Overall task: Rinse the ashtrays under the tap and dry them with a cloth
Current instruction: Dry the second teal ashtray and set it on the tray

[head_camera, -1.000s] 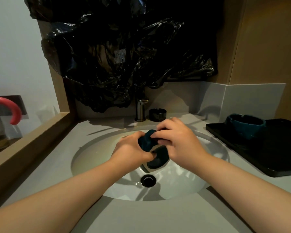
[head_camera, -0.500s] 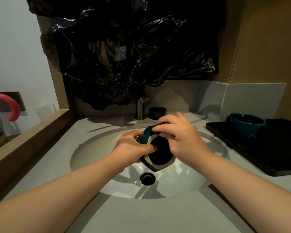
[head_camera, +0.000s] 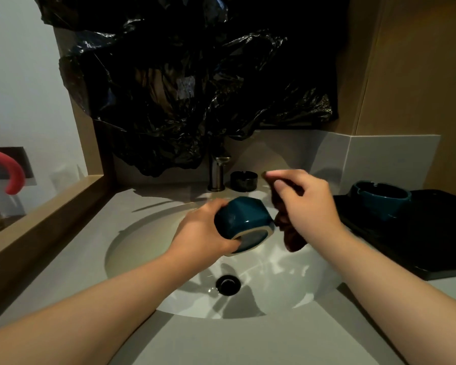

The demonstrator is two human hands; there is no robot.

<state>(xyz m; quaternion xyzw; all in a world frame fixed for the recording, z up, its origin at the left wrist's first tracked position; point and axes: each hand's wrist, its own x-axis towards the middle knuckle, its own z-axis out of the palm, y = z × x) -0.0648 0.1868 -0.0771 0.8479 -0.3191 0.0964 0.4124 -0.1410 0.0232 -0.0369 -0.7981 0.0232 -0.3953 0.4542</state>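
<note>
A grey worktop (head_camera: 248, 338) has a white sink (head_camera: 132, 248) set into its middle, with a black drain (head_camera: 228, 284) at the bottom of the bowl. A black tray (head_camera: 432, 246) lies at the worktop's right edge. Crumpled black plastic (head_camera: 195, 88) hangs over the wall behind the back edge. A wooden ledge (head_camera: 37, 219) runs along the left edge, with a curved pink handle (head_camera: 13, 172) beyond it.

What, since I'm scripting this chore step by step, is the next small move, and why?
Probably bring the dark brown cloth in the right hand against the teal glazed ceramic ashtray and wipe its base, which faces the camera. The left hand grips it tipped on its side over the white sink, and the cloth hangs close beside it.
</note>
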